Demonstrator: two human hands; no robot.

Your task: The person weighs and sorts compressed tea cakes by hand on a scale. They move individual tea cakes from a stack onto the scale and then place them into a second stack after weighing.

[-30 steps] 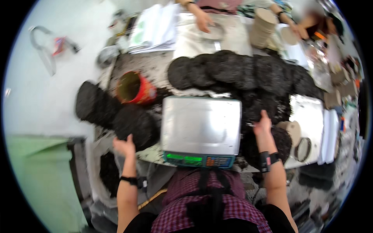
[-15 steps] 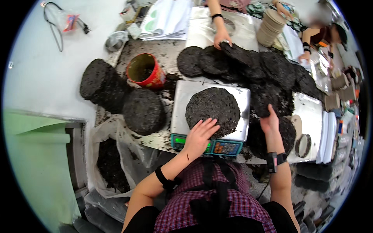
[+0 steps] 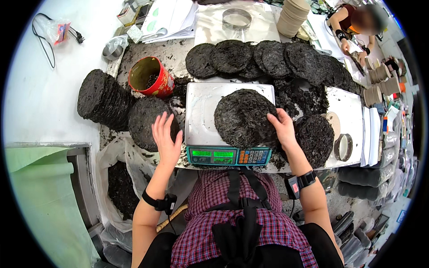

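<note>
A dark, rough, pressed disc (image 3: 241, 117) is over the steel pan of a scale (image 3: 200, 100) with green displays. My right hand (image 3: 282, 126) grips its right edge, thumb and fingers closed on it. My left hand (image 3: 165, 139), fingers spread and empty, is over another dark disc (image 3: 147, 114) just left of the scale; whether it touches cannot be seen. Behind that stands a stack of such discs (image 3: 99, 94). More discs (image 3: 230, 56) lie in an overlapping row behind the scale, and another (image 3: 315, 140) sits right of it.
A red tin (image 3: 164, 85) stands behind left. An open bag (image 3: 118, 187) of dark material is below left. Paper sheets (image 3: 165, 15), a metal ring (image 3: 344, 147) and a column of pale round boards (image 3: 292, 18) surround the work. A co-worker (image 3: 339, 24) works at upper right.
My left hand has moved left off the scale. My right hand has moved up-left onto the disc on the scale. The co-worker's hand at the rear has left the row of discs.
</note>
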